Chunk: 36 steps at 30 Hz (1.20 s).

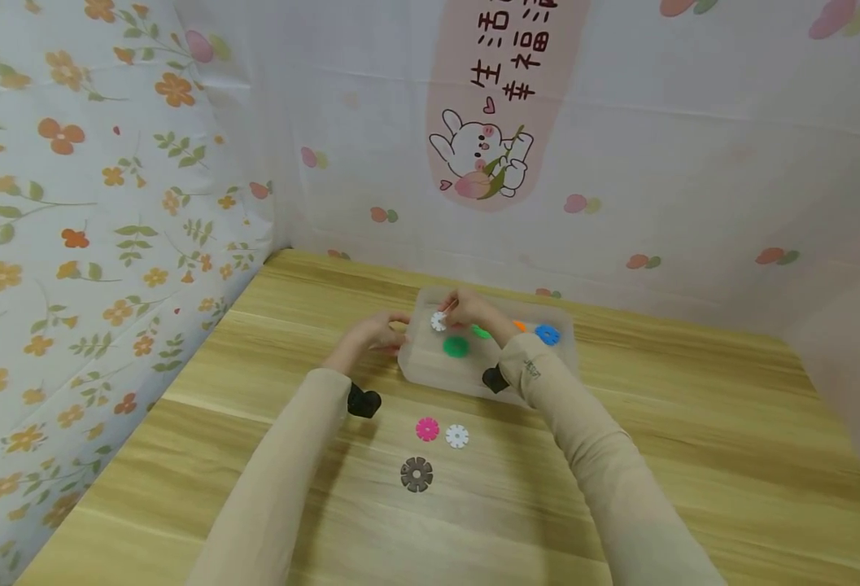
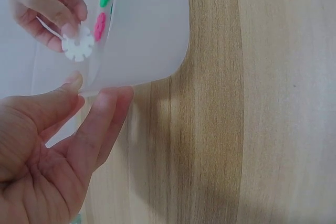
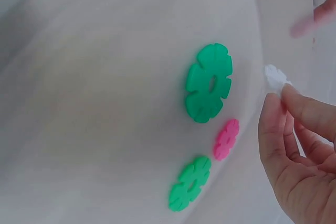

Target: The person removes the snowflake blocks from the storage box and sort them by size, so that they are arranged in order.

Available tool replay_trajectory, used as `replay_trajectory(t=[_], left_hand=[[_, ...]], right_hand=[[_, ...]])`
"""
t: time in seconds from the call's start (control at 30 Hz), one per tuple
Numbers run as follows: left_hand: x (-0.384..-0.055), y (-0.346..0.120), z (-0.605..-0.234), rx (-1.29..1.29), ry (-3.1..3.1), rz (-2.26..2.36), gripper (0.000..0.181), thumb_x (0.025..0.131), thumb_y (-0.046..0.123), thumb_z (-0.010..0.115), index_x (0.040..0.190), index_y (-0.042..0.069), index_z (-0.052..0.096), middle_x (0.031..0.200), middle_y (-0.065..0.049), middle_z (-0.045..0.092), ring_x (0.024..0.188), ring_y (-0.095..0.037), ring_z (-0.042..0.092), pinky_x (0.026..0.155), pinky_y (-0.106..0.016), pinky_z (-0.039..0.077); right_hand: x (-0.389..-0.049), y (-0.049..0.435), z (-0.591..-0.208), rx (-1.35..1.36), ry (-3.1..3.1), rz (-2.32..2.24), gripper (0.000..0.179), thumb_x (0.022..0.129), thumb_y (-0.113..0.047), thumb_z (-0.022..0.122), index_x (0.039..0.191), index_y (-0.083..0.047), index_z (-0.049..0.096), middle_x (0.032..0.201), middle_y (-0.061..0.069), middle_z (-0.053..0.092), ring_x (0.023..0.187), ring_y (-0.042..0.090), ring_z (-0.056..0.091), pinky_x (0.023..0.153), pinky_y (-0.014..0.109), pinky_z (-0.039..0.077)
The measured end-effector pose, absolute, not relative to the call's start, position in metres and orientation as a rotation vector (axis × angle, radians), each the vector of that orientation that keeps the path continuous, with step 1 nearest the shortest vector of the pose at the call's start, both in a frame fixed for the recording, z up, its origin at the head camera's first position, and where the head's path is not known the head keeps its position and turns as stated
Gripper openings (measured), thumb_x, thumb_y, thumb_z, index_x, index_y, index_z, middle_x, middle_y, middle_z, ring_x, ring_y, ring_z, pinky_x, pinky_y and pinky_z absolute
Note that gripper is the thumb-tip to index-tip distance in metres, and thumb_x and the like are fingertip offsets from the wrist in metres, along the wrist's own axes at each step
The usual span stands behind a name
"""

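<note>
A translucent plastic box (image 1: 430, 370) holds several notched plastic discs. Between thumb and fingers, my right hand (image 1: 466, 308) pinches a white notched disc (image 2: 79, 45) inside the box near its left end. My left hand (image 1: 377, 332) grips the box's left wall, thumb on one side and fingers on the other, as the left wrist view shows. In the right wrist view, a dark green disc (image 3: 210, 83), a pink disc (image 3: 227, 139) and a lighter green disc (image 3: 190, 183) lie on the box's floor. A blue disc (image 1: 547, 334) and a partly hidden orange disc (image 1: 520, 326) are toward its right end.
On the wooden table (image 1: 693, 456) in front of the box lie a pink disc (image 1: 427, 429), a white disc (image 1: 457, 436) and a larger grey-brown disc (image 1: 416, 474). A printed cloth (image 1: 371, 146) hangs behind the table, and a flowered one (image 1: 93, 268) hangs at the left.
</note>
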<state>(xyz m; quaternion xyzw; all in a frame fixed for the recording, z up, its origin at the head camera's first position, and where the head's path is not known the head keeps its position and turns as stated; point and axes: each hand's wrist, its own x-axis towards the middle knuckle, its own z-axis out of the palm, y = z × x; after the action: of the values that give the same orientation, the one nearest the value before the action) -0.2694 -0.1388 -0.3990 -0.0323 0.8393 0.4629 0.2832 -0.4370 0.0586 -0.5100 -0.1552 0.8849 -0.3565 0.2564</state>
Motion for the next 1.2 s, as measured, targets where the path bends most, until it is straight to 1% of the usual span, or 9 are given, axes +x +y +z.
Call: replay_trajectory(t=[0.1, 0.13, 0.23, 0.43, 0.67, 0.73, 0.93, 0.97, 1.2], left_hand=[[-0.269, -0.139, -0.398, -0.076, 2.248, 1.24, 0.048, 0.093, 0.006, 0.049, 0.139, 0.007, 0.036, 0.121, -0.022, 0.054, 0.087, -0.017, 0.057, 0.085, -0.029, 0.052], [-0.269, -0.139, -0.398, -0.073, 2.248, 1.241, 0.048, 0.093, 0.006, 0.049, 0.139, 0.006, 0.035, 0.121, -0.022, 0.054, 0.085, -0.016, 0.057, 0.085, -0.028, 0.052], [-0.268, -0.139, -0.397, -0.07, 2.247, 1.252, 0.049, 0.093, 0.006, 0.05, 0.14, 0.006, 0.035, 0.121, -0.022, 0.054, 0.082, -0.014, 0.057, 0.084, -0.028, 0.052], [-0.267, -0.14, -0.397, -0.072, 2.247, 1.247, 0.049, 0.094, 0.007, 0.049, 0.14, 0.006, 0.034, 0.123, -0.022, 0.053, 0.087, -0.015, 0.057, 0.085, -0.026, 0.052], [-0.267, -0.137, -0.396, -0.087, 2.218, 1.269, 0.05, 0.094, 0.005, 0.048, 0.141, 0.006, 0.032, 0.122, -0.022, 0.053, 0.094, -0.02, 0.057, 0.082, -0.025, 0.052], [-0.267, -0.137, -0.397, -0.085, 2.221, 1.266, 0.049, 0.094, 0.005, 0.048, 0.141, 0.006, 0.033, 0.121, -0.022, 0.053, 0.094, -0.02, 0.057, 0.082, -0.025, 0.052], [-0.266, -0.138, -0.397, -0.094, 2.224, 1.26, 0.049, 0.093, 0.006, 0.049, 0.14, 0.007, 0.034, 0.122, -0.022, 0.053, 0.091, -0.019, 0.057, 0.083, -0.025, 0.052], [-0.267, -0.138, -0.397, -0.093, 2.226, 1.258, 0.049, 0.093, 0.006, 0.049, 0.14, 0.007, 0.034, 0.122, -0.022, 0.053, 0.091, -0.018, 0.058, 0.082, -0.025, 0.053], [-0.269, -0.137, -0.396, -0.09, 2.227, 1.246, 0.049, 0.093, 0.005, 0.049, 0.14, 0.006, 0.034, 0.114, -0.018, 0.054, 0.079, -0.013, 0.055, 0.085, -0.028, 0.052]], right_hand=[[-0.436, 0.065, -0.511, -0.451, 2.386, -1.047, 0.026, 0.072, -0.005, 0.075, 0.095, -0.007, 0.065, 0.086, 0.006, 0.059, 0.072, 0.016, 0.054, 0.057, 0.026, 0.048], [-0.435, 0.067, -0.51, -0.43, 2.379, -1.052, 0.029, 0.072, -0.006, 0.075, 0.098, -0.008, 0.065, 0.089, 0.005, 0.059, 0.076, 0.016, 0.055, 0.062, 0.026, 0.051], [-0.442, 0.073, -0.524, -0.45, 2.35, -1.126, 0.025, 0.071, -0.002, 0.075, 0.094, -0.005, 0.065, 0.084, 0.007, 0.059, 0.073, 0.017, 0.058, 0.06, 0.025, 0.053], [-0.435, 0.085, -0.525, -0.455, 2.293, -1.192, 0.023, 0.073, -0.009, 0.076, 0.092, -0.005, 0.064, 0.081, 0.008, 0.059, 0.07, 0.018, 0.062, 0.061, 0.029, 0.056], [-0.369, 0.088, -0.455, -0.512, 2.333, -1.137, 0.021, 0.078, -0.001, 0.069, 0.096, 0.004, 0.061, 0.086, 0.014, 0.061, 0.075, 0.021, 0.061, 0.066, 0.031, 0.055], [-0.354, 0.089, -0.441, -0.548, 2.325, -1.162, 0.02, 0.076, -0.005, 0.073, 0.092, 0.001, 0.062, 0.083, 0.012, 0.061, 0.073, 0.019, 0.059, 0.064, 0.029, 0.054], [-0.299, 0.085, -0.385, -0.526, 2.371, -1.098, 0.017, 0.082, -0.003, 0.065, 0.096, 0.005, 0.06, 0.084, 0.011, 0.058, 0.074, 0.016, 0.056, 0.076, 0.035, 0.055], [-0.288, 0.084, -0.372, -0.485, 2.392, -1.051, 0.017, 0.084, 0.0, 0.062, 0.099, 0.008, 0.058, 0.087, 0.012, 0.057, 0.076, 0.017, 0.056, 0.08, 0.04, 0.054], [-0.272, 0.098, -0.36, -0.528, 2.409, -1.016, 0.016, 0.083, -0.001, 0.063, 0.098, 0.006, 0.061, 0.088, 0.01, 0.061, 0.077, 0.013, 0.056, 0.076, 0.032, 0.054]])
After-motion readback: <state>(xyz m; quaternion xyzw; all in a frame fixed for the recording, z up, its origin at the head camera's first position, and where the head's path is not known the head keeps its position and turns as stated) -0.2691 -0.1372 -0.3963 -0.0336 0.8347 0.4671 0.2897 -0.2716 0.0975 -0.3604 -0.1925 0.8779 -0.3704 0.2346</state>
